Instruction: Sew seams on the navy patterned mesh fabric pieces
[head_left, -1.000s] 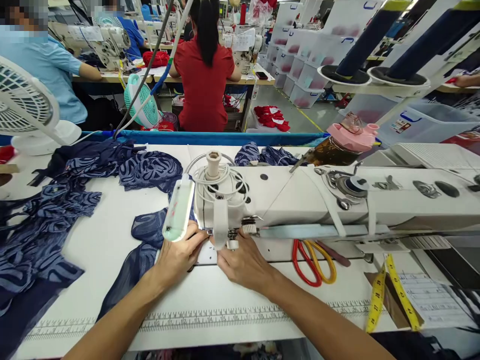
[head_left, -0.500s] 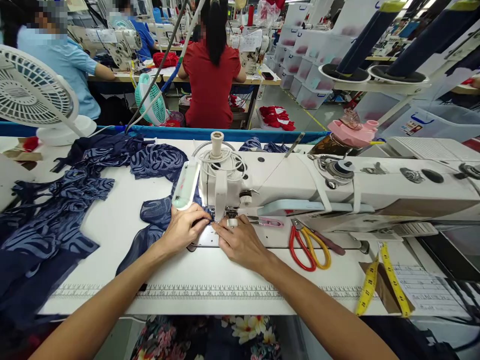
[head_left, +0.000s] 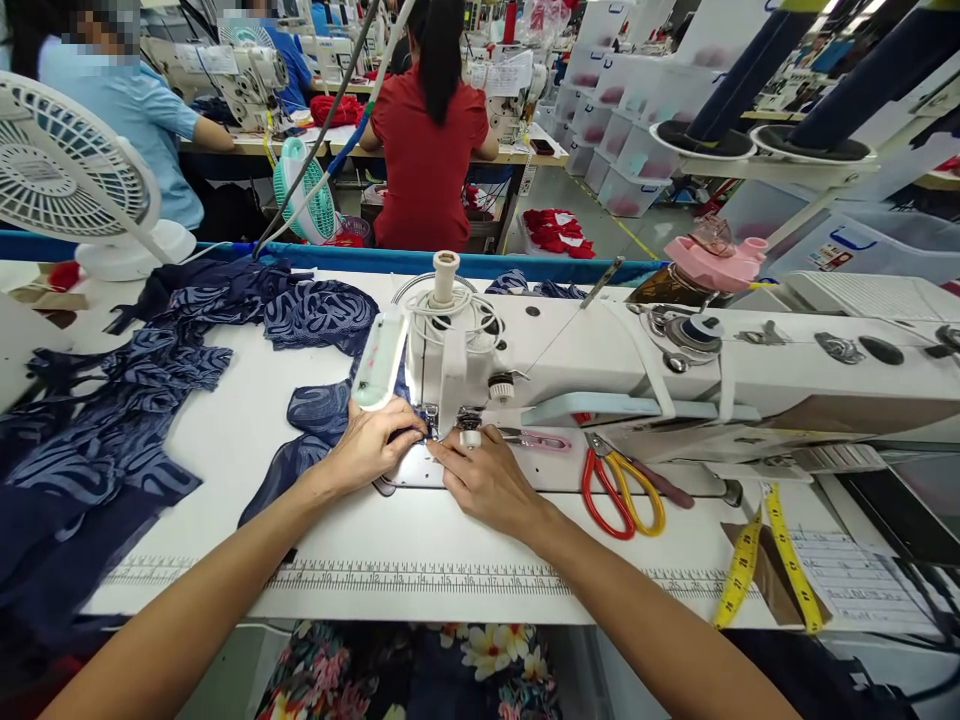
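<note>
Both hands are at the needle area of a white sewing machine (head_left: 592, 350). My left hand (head_left: 375, 445) is closed, thumb and fingers pinching the navy patterned fabric (head_left: 319, 412) just left of the presser foot (head_left: 429, 418). The rest of that cloth trails to the left and behind the machine head. My right hand (head_left: 491, 480) is bent, its fingertips pressed together at the front of the presser foot, close to the left fingertips. Only a small edge of fabric shows there; the right fingers mostly hide what they hold.
Red-and-yellow-handled scissors (head_left: 621, 490) and pink-handled snips (head_left: 544, 440) lie right of my right hand. More navy fabric pieces (head_left: 127, 400) cover the left side. A yellow tape measure (head_left: 742, 570) hangs at the right front. A white fan (head_left: 75, 170) stands back left. Co-workers sit beyond.
The whole view has shifted slightly, with the machine appearing a little further right and higher. Both hands keep nearly the same pose beside the presser foot.
</note>
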